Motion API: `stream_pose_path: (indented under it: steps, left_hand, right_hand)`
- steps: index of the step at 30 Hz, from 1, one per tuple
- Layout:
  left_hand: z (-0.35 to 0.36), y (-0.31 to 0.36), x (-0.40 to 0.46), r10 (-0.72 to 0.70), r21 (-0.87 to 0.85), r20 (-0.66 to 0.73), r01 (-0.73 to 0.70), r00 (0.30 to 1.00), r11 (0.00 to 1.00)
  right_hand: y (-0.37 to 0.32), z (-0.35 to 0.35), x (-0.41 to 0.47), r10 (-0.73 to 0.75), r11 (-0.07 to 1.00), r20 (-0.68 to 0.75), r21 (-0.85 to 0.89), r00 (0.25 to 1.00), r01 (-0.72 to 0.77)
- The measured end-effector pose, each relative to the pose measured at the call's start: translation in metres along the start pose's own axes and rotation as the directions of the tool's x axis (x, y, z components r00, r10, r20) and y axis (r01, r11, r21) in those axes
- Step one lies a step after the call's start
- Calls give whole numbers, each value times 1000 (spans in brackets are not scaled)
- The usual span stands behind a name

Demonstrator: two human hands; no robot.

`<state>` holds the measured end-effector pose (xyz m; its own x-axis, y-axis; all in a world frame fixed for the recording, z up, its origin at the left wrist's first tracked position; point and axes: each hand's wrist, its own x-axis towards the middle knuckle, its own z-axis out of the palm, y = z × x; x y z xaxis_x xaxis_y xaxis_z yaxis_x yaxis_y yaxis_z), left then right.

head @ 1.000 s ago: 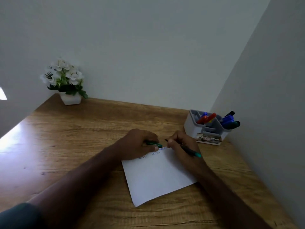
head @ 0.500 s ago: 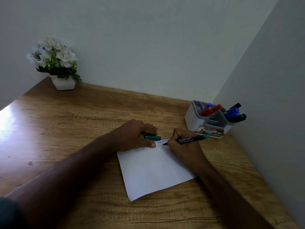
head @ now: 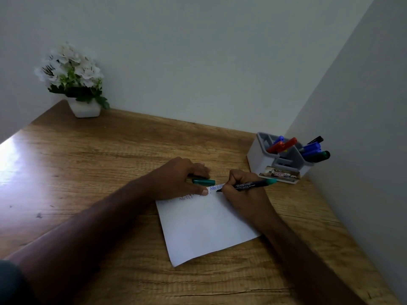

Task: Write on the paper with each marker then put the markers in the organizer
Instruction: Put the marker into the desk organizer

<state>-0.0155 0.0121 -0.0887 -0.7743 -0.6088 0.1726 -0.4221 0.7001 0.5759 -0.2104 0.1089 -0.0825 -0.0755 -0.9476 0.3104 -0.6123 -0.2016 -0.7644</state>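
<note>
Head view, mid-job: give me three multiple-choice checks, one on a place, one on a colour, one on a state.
1. Where does the grey and white desk organizer stand?
A. by the flower pot
B. at the desk's far right, by the side wall
C. on the paper

2. What colour is the end of the black-barrelled marker in the right hand?
A. teal green
B. red
C. yellow

3. What is the left hand doing?
A. hanging idle
B. reaching into the organizer
C. holding the teal green cap while resting on the white paper sheet

Answers: B, it stands beside the right wall; A, the end shows teal; C, the cap juts from the fingers.
</note>
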Motion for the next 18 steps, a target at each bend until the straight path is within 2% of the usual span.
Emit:
stream_pose_path:
  steps: [18]
  left_hand:
    - [0,1,-1,-21,-7,5,21,1000,1000]
  right_hand:
    - [-2,0,-1,7,1000,-33,2,999,-7]
